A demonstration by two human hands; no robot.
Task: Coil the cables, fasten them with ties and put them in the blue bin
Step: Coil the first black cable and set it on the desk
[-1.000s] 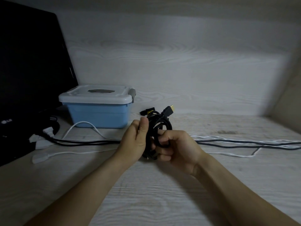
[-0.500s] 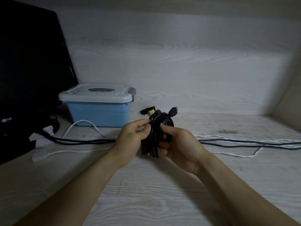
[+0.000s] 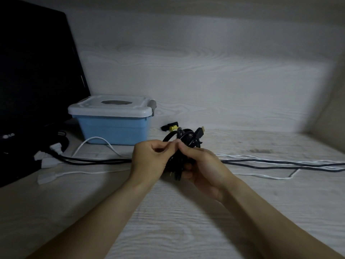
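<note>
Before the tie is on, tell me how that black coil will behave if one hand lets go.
The black coil would probably spring loose: its loops look uneven and both the left hand and right hand grip it. It seems light, held above the table. Its plug end sticks out and may snag.

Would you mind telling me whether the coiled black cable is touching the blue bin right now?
Apart. The head view shows the coiled black cable held up in both hands, with bare desk between it and the blue bin.

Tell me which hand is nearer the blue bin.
Left. The left hand pinches the coiled black cable just right of and in front of the blue bin; the right hand holds the coil's far side.
</note>
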